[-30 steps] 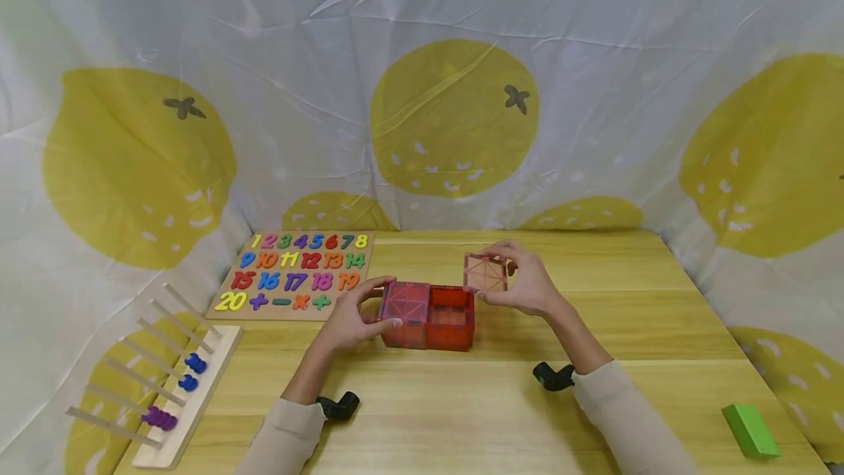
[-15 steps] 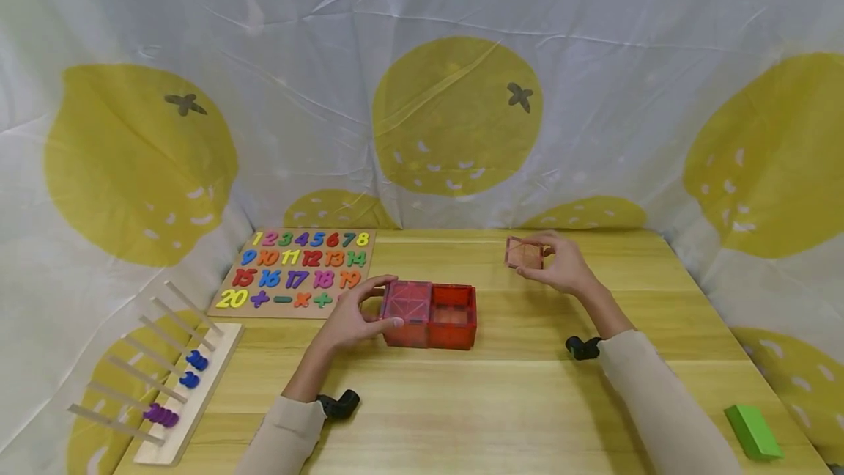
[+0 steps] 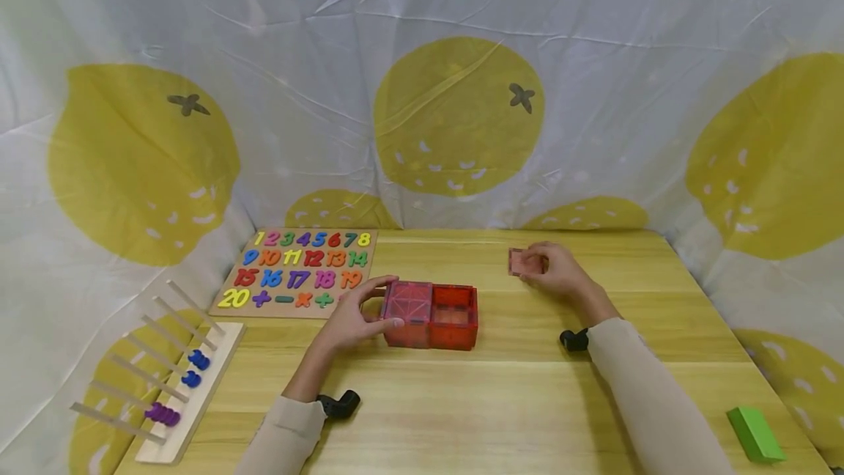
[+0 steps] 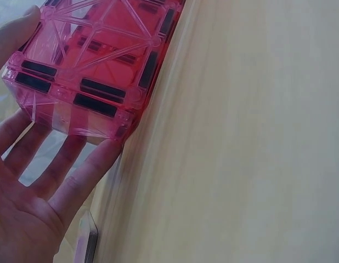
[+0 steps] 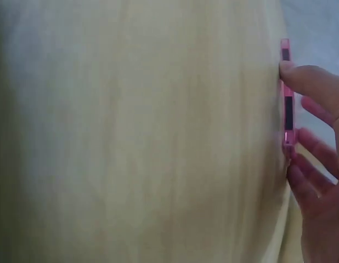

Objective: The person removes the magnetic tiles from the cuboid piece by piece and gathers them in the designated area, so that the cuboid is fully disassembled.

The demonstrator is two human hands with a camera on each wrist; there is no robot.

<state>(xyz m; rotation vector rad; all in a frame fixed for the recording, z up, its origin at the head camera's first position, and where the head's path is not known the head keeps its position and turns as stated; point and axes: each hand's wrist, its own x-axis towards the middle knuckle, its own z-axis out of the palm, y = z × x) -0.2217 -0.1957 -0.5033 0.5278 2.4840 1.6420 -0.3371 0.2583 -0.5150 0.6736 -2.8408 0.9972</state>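
- Our left hand (image 3: pixel 349 322) cups the pink end of the tile box (image 3: pixel 429 314), mid-table (image 3: pixel 461 402); our right hand (image 3: pixel 554 270) pinches a loose pink tile (image 3: pixel 518 262) at the far right, seemingly just touching the wood.
- Risk, as we judge it: a nudge could pop the magnetic walls apart; the thin tile could slip.
- The left wrist view shows fingers (image 4: pixel 76 181) spread under the corner; the head view shows layout.
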